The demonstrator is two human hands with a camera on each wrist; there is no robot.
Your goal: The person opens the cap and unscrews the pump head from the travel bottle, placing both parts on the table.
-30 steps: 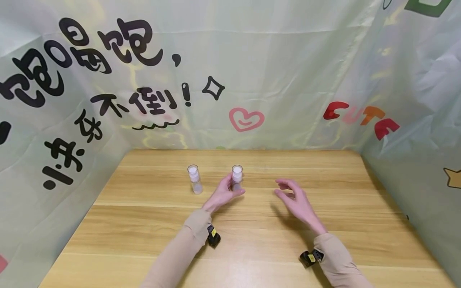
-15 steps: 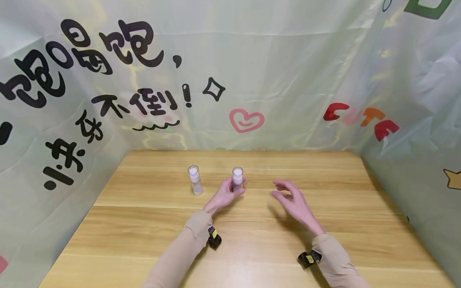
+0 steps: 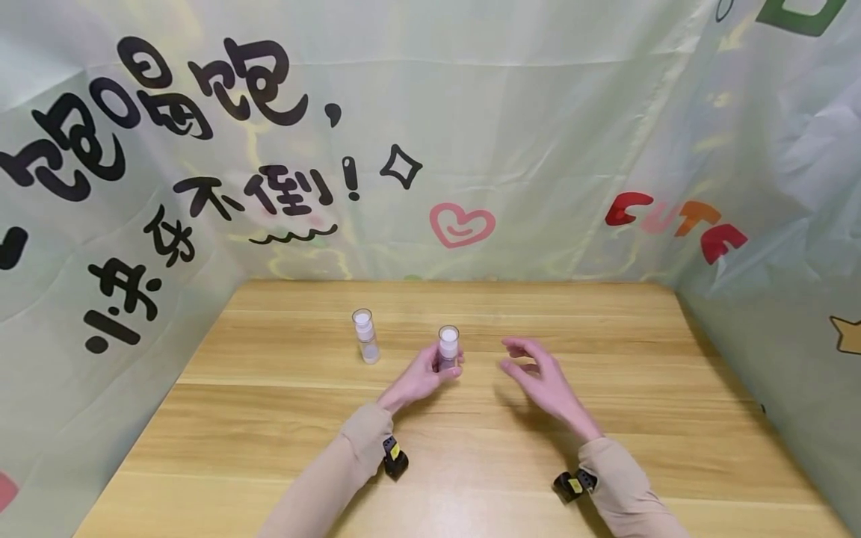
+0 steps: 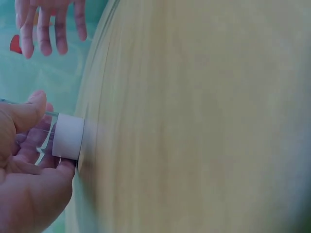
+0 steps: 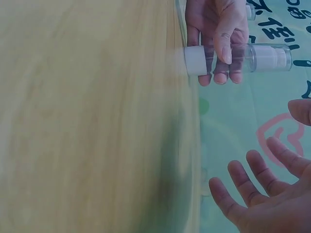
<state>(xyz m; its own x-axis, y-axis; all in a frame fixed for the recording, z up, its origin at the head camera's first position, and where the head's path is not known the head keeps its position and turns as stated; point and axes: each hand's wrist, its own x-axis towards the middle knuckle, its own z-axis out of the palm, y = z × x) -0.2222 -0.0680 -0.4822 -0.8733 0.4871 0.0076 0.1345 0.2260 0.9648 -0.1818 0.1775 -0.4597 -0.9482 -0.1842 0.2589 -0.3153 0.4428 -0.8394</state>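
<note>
My left hand (image 3: pixel 418 377) grips a small clear pump bottle (image 3: pixel 448 342) upright, thumb on one side and fingers round the other. In the right wrist view this bottle (image 5: pixel 270 58) shows its white pump under a clear cap and a white band at the base, which sits right at the tabletop. A matching bottle (image 3: pixel 366 340) stands upright to the left of that hand, untouched. To the right of the held bottle, my right hand (image 3: pixel 546 381) hovers over the table with nothing in it; its fingers (image 5: pixel 260 172) are spread and loosely bent.
The wooden table (image 3: pixel 471 463) meets a pale printed cloth (image 3: pixel 538 134) at the back and on both sides. Small black cameras (image 3: pixel 395 457) are strapped at both wrists.
My left hand has closed round the bottle and brought it a little toward me and to the right. The right hand has drifted slightly left, nearer the bottle.
</note>
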